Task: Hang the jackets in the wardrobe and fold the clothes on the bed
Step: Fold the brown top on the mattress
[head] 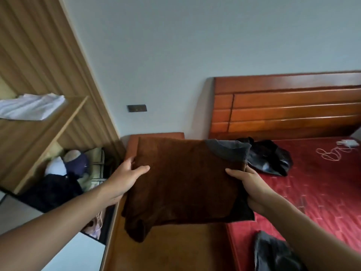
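Observation:
A folded brown garment (181, 182) with a grey collar is held up in the air over the bed's wooden side rail (166, 249). My left hand (127, 177) grips its left edge, thumb on top. My right hand (252, 184) grips its right edge, fingers hidden beneath the cloth. A crumpled black jacket (267, 157) lies on the red bed (316, 188) behind the garment. Another dark grey piece of clothing (273, 253) lies at the bed's near edge. The open wooden wardrobe (39, 75) stands at the left.
A folded white cloth (33, 107) lies on a wardrobe shelf. Below it is a heap of dark and light clothes (66, 173). A white charger with cable (336, 149) lies on the bed near the wooden headboard (289, 108). A dark wall switch (136, 108) is on the wall.

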The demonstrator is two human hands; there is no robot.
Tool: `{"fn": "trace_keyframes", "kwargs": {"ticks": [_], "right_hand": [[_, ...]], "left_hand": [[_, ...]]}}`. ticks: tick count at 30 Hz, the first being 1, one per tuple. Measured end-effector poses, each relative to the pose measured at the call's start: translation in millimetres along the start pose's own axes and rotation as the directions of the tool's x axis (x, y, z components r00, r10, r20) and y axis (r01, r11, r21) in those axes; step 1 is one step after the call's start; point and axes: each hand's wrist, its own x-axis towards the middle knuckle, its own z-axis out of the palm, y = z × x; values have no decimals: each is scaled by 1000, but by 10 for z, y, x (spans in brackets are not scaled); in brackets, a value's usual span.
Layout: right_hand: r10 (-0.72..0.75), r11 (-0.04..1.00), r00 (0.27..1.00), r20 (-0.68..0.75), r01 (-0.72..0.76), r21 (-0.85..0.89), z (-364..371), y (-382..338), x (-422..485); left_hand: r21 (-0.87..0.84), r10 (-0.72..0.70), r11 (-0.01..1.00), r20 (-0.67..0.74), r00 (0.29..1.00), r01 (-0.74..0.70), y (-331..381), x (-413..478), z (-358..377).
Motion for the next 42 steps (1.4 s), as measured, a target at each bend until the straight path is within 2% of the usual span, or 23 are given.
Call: {"fn": "trace_keyframes", "kwargs": {"ticks": [7,9,13,21,27,32,37,42], "right_hand": [[117,988,968,222,-91,-126,1022,-249,1376],[158,976,941,301,-103,-190,1362,-378,1780],[239,944,867,437,-103,-312,2037,-683,2457],[378,887,718,584,-99,-452,3518,-772,3467],[377,876,668,642,-34,-480,4718,-618,3972],[350,881,690,634,-13,-472,5711,-455,4343],[330,900,708,625,-37,-434,6465,-379,4591],[369,895,697,614,-87,-438,7110,-294,4890]], "left_hand": [[-129,-160,983,-263,951,130,-66,638,-716],[-159,-191,977,-350,917,143,-72,838,-883],[-238,-247,959,-431,868,155,32,1166,-1186],[-321,-319,937,-636,702,135,95,1709,-1957],[-427,-390,900,-689,611,92,-58,2259,-2863],[-417,-371,906,-703,607,70,-67,2824,-3801],[-333,-332,936,-727,601,115,83,3303,-4552],[-278,-338,940,-678,653,198,255,3660,-5190]]}}
